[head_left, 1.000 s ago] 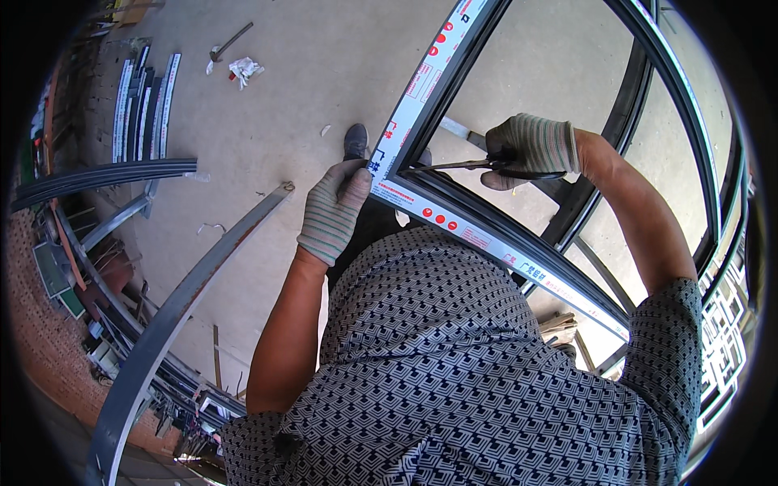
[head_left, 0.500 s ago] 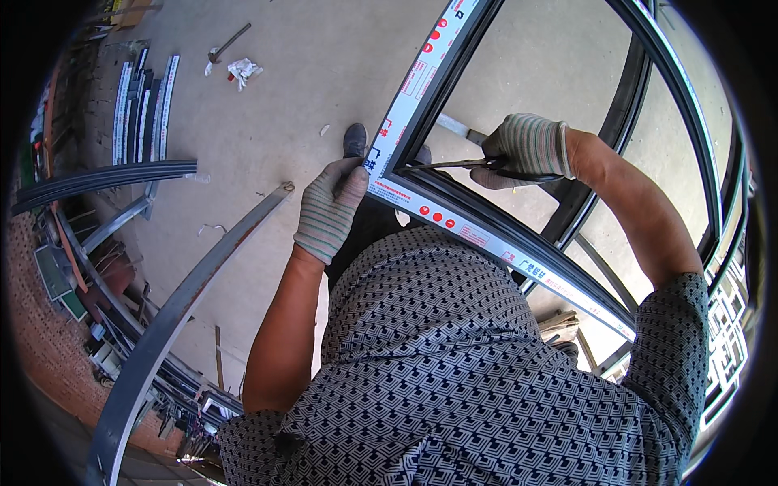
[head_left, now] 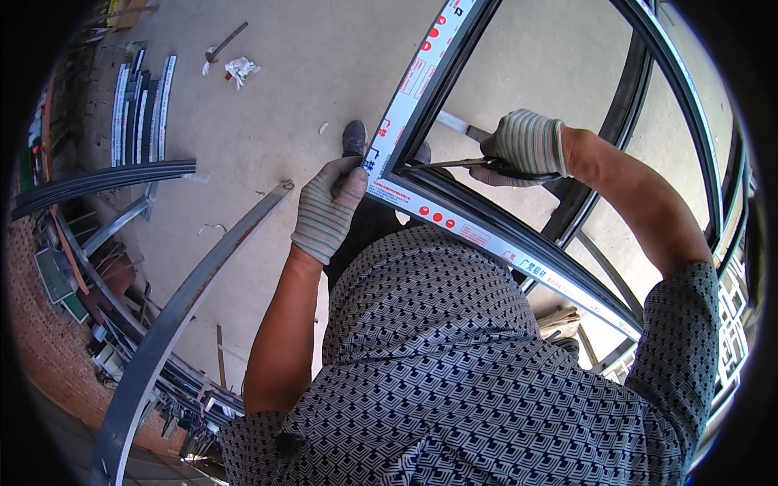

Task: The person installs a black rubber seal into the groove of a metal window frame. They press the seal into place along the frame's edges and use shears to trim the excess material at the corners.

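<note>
A window frame of dark profiles, faced with white and red printed film, slants across the view in front of my body. My left hand, in a striped grey glove, grips the frame's near-left corner with the thumb on top; its other fingers are mostly hidden behind. My right hand, in a matching glove, is closed around the dark handles of scissors. Their long blades point left, with the tips at the inner corner of the frame, close to my left thumb. Whether the tips touch the dark strip there I cannot tell.
To my left, a long metal bar reaches toward the frame, and bundled dark profiles rest on a support. Several more profiles lie on the floor beyond. A hammer-like tool and crumpled white plastic lie farther off.
My right elbow and upper arm have shifted slightly outward to the right. The scissor tips stay at the corner, and my left hand keeps its grip.
</note>
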